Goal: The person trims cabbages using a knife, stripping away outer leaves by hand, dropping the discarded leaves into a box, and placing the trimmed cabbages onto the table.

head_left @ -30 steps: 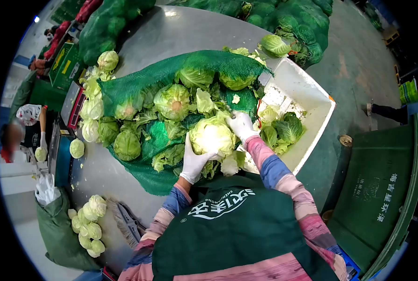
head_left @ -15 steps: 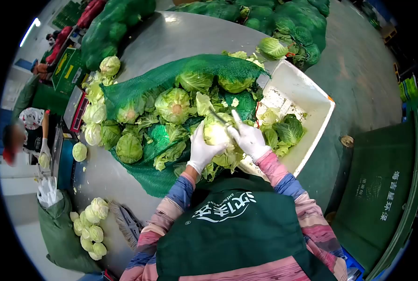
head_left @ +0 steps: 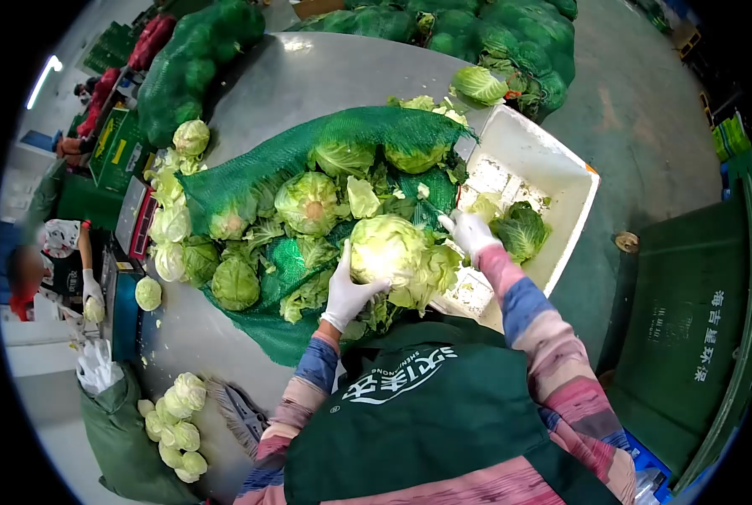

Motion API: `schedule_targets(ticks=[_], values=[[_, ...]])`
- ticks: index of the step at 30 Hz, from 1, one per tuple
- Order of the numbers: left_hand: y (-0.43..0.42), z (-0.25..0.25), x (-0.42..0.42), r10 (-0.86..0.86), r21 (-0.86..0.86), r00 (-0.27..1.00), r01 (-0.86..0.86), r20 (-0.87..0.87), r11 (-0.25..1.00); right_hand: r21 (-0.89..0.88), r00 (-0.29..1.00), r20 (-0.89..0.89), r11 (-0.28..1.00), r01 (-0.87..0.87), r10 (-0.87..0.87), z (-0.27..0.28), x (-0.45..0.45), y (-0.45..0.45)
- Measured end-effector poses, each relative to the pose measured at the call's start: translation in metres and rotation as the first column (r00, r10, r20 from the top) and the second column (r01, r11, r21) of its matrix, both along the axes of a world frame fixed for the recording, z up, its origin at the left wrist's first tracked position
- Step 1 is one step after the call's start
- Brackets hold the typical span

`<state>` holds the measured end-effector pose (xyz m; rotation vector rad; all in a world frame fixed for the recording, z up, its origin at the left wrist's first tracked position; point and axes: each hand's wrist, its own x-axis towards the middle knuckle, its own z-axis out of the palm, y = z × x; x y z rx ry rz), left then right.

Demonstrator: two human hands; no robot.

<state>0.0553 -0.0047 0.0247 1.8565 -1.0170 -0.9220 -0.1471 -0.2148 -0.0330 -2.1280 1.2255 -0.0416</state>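
Observation:
My left hand (head_left: 349, 290), in a white glove, is closed around the near left side of a pale green cabbage (head_left: 384, 251). Loose outer leaves (head_left: 431, 273) hang off the cabbage's right side. To the right, my right hand (head_left: 471, 233), also gloved, is over the near edge of a white foam box (head_left: 553, 147), apart from the cabbage. Its fingers are bent together; what they hold is hidden, and no knife blade can be made out. Under and behind the cabbage lies an opened green mesh sack (head_left: 258, 156) with several cabbages (head_left: 307, 203) and torn leaves.
Leaves (head_left: 521, 231) lie inside the foam box. Trimmed cabbages (head_left: 174, 421) are piled at the near left of the metal table (head_left: 309, 67). Full mesh sacks (head_left: 195, 71) stand at the back. A co-worker's gloved hand (head_left: 92, 286) is at far left, and a green bin (head_left: 679, 337) at right.
My right hand, which held a knife against the cabbage, has moved right, away from it. The blade no longer shows. The cabbage has been turned in my left hand, its leaves now hanging right.

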Motion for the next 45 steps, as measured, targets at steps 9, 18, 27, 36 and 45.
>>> schedule_targets(ticks=[9, 18, 27, 36, 45], values=[[-0.027, -0.002, -0.012, 0.099, 0.013, 0.976, -0.104, 0.196, 0.995, -0.326, 0.966, 0.104, 0.926, -0.190, 0.235, 0.055, 0.033, 0.088], [-0.037, 0.005, -0.028, 0.078, 0.089, 0.923, -0.120, 0.376, 0.989, -0.244, 0.984, -0.011, 0.954, -0.177, 0.180, 0.066, 0.040, 0.067], [-0.011, 0.002, -0.033, 0.044, -0.066, 0.908, -0.018, 0.418, 0.998, -0.004, 0.984, 0.096, 0.988, 0.152, -0.151, 0.028, 0.012, -0.006], [-0.003, -0.001, -0.010, 0.209, -0.050, 0.960, -0.222, -0.184, 0.974, 0.037, 0.973, 0.168, 0.987, 0.157, -0.161, 0.059, 0.017, 0.068], [-0.005, -0.012, -0.015, 0.256, -0.084, 0.966, -0.258, -0.036, 0.962, -0.030, 0.984, -0.001, 0.984, -0.177, 0.177, 0.063, 0.041, 0.097]])
